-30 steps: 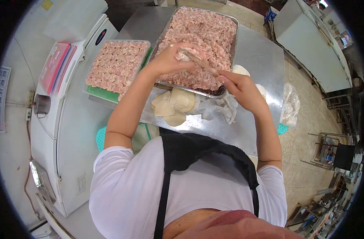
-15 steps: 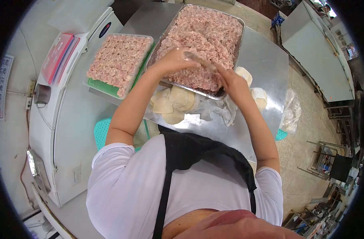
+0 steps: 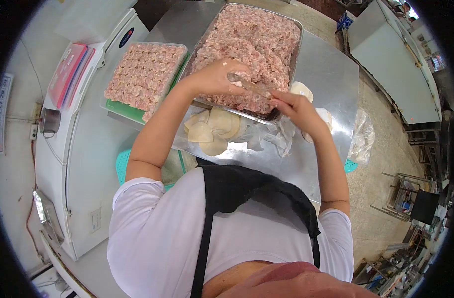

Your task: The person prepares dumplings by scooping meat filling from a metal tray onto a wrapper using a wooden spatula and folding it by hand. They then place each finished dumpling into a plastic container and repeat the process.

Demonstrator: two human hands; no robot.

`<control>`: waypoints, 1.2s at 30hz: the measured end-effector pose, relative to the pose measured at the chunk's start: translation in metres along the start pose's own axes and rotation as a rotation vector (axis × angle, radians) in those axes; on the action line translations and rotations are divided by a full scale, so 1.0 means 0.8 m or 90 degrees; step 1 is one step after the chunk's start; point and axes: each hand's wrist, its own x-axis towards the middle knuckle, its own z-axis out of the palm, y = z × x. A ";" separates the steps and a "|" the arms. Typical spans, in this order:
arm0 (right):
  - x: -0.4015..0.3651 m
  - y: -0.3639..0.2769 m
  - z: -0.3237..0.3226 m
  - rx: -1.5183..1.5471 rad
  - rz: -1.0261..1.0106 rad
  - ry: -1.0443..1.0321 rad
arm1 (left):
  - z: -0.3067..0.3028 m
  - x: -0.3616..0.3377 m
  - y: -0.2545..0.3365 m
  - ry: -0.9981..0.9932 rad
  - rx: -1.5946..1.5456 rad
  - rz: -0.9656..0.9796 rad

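Observation:
Over a large metal tray (image 3: 297, 47) heaped with ground meat (image 3: 251, 30), my left hand (image 3: 218, 78) curls around a small dumpling, mostly hidden by the fingers. My right hand (image 3: 299, 113) grips the handle end of a flat spatula (image 3: 256, 88). Its blade reaches across to the dumpling in my left palm. Below the tray's near edge lie round pale dumpling wrappers (image 3: 214, 126) in an overlapping pile. More wrappers (image 3: 301, 91) sit right of the tray, partly behind my right hand. Left of it, a clear container holds rows of filled dumplings (image 3: 143, 74).
The steel table (image 3: 331, 74) bears everything. Crumpled plastic (image 3: 282, 139) lies by the tray's near corner. A white refrigerator (image 3: 97, 174) stands at the left, a green lid (image 3: 130, 113) beneath the container. Further right are a bagged bundle (image 3: 362, 136) and a white chest (image 3: 396, 64).
My right hand has moved slightly down and to the right, drawing the spatula's handle with it. My left hand stays nearly in place, its palm a little more turned. The view has shifted slightly.

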 end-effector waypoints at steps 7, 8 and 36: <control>0.007 -0.016 0.021 -0.274 -0.084 0.206 | 0.010 -0.002 -0.024 0.105 -0.077 -0.158; 0.020 0.023 0.033 -0.272 -0.102 0.191 | 0.000 -0.001 -0.003 0.061 -0.068 -0.176; 0.045 -0.198 0.142 -0.317 -0.022 0.151 | -0.121 -0.191 -0.050 0.197 -0.044 -0.055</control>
